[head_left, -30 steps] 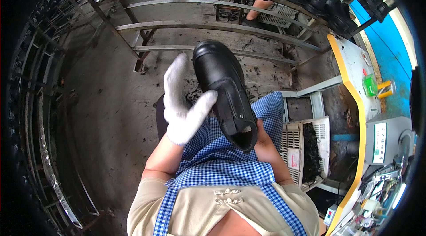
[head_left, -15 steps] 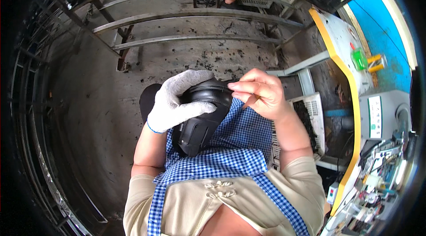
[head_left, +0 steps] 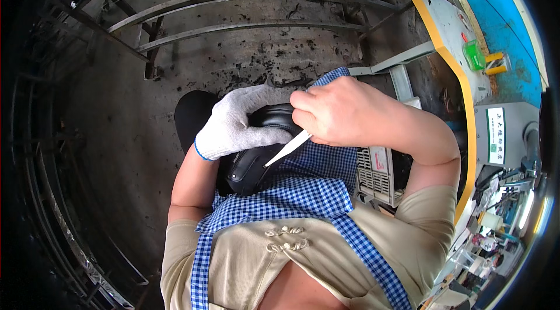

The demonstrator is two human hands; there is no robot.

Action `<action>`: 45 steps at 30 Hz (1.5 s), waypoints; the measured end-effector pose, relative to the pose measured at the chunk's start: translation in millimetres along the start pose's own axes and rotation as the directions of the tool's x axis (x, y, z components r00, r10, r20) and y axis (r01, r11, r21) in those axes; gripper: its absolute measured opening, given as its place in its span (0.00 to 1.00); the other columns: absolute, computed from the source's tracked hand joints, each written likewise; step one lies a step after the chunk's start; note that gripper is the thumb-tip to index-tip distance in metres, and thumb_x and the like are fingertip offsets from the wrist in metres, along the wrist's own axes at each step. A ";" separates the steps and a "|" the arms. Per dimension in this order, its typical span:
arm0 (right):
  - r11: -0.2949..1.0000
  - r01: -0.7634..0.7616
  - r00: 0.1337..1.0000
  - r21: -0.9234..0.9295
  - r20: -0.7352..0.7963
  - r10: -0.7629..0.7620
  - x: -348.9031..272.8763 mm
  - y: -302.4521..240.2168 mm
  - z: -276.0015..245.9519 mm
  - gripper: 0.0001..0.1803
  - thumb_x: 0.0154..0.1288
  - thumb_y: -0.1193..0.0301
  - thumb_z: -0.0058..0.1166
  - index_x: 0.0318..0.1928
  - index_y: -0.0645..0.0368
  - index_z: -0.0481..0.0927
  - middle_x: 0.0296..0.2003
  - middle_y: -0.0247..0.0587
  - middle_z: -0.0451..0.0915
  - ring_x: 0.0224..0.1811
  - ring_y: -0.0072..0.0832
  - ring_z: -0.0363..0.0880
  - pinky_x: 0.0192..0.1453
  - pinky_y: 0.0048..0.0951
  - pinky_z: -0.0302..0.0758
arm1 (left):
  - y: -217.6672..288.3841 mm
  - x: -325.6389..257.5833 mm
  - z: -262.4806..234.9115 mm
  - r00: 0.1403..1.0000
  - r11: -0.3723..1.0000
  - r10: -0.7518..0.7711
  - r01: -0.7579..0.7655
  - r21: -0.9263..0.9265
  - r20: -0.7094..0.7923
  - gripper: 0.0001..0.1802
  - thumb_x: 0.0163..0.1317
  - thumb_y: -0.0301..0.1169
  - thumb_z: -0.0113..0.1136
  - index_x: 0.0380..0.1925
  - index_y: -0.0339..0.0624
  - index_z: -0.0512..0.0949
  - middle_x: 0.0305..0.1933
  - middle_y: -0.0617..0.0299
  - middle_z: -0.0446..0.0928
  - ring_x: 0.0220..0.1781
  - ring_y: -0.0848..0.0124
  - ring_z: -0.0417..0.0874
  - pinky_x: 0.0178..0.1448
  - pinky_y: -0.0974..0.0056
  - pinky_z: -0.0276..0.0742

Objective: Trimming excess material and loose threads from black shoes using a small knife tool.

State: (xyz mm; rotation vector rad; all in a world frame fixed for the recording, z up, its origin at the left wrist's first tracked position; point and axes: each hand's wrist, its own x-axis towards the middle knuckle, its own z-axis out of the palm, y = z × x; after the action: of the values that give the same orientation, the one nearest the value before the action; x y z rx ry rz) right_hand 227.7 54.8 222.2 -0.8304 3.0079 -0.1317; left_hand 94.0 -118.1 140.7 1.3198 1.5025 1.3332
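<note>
A black shoe (head_left: 248, 170) rests over my lap on a blue-and-white checked apron (head_left: 280, 205). My left hand (head_left: 227, 126), in a pale knitted glove, is closed around the shoe's collar end, its thumb along the near side. Bare and curled, my right hand (head_left: 329, 113) sits at the right of the shoe's opening. From its fist sticks out a pale, tapering, pointed tool (head_left: 294, 145); its exact kind cannot be made out. The tool's tip lies at the shoe's right side; whether it touches is unclear. My right fingers hide the tool's other end.
On the right stands a workbench with a yellow edge (head_left: 464, 85), bearing a grey machine housing (head_left: 496, 135) and a green item (head_left: 473, 55). A pale plastic crate (head_left: 376, 176) is below my right arm. Metal rack rails (head_left: 251, 0) cross ahead, and dark scraps litter the floor.
My right hand has turned over, its elbow swinging out to the right. The pale pointed tool now shows, where a thin brown piece showed at my fingers before. My left hand keeps the shoe.
</note>
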 end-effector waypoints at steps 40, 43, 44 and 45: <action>-0.243 0.457 0.450 0.856 0.013 0.893 -39.0 20.6 135.8 0.24 0.57 0.71 0.61 0.54 0.62 0.71 0.40 0.38 0.79 0.13 0.11 0.58 0.16 0.12 0.56 | -98.0 6.1 -63.8 0.771 0.401 -0.407 -0.332 -0.854 -0.491 0.29 0.68 0.51 0.52 0.62 0.47 0.68 0.60 0.59 0.73 0.60 0.64 0.73 0.67 0.59 0.67; 0.054 0.497 0.298 0.866 -0.228 0.927 -35.1 22.2 103.1 0.31 0.54 0.67 0.64 0.58 0.61 0.70 0.45 0.42 0.79 0.13 0.11 0.60 0.16 0.12 0.57 | -122.8 12.0 -59.2 0.854 0.353 -0.306 -0.308 -0.883 -0.421 0.26 0.69 0.51 0.51 0.58 0.48 0.72 0.57 0.62 0.75 0.50 0.70 0.76 0.50 0.65 0.73; 0.153 0.518 0.291 0.842 -0.341 0.894 -32.2 26.0 88.8 0.33 0.53 0.66 0.65 0.60 0.60 0.69 0.47 0.43 0.79 0.14 0.12 0.61 0.16 0.12 0.57 | -144.5 6.4 -61.8 0.882 0.354 -0.299 -0.251 -0.901 -0.364 0.25 0.69 0.50 0.51 0.57 0.47 0.72 0.56 0.63 0.76 0.45 0.72 0.76 0.44 0.67 0.73; 0.225 0.572 0.240 0.789 -0.423 0.874 -19.6 26.3 62.5 0.35 0.53 0.65 0.66 0.61 0.60 0.68 0.50 0.44 0.78 0.14 0.11 0.62 0.16 0.13 0.58 | -166.4 2.8 -58.7 0.826 0.361 -0.410 -0.243 -0.901 -0.387 0.24 0.68 0.48 0.53 0.57 0.46 0.71 0.50 0.64 0.75 0.41 0.72 0.74 0.41 0.67 0.71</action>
State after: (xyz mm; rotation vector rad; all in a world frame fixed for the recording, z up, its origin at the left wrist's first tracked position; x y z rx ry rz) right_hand 233.6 82.6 157.5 0.1759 2.1981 -3.3057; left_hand 0.3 -119.1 -8.8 0.0266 0.7287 2.1412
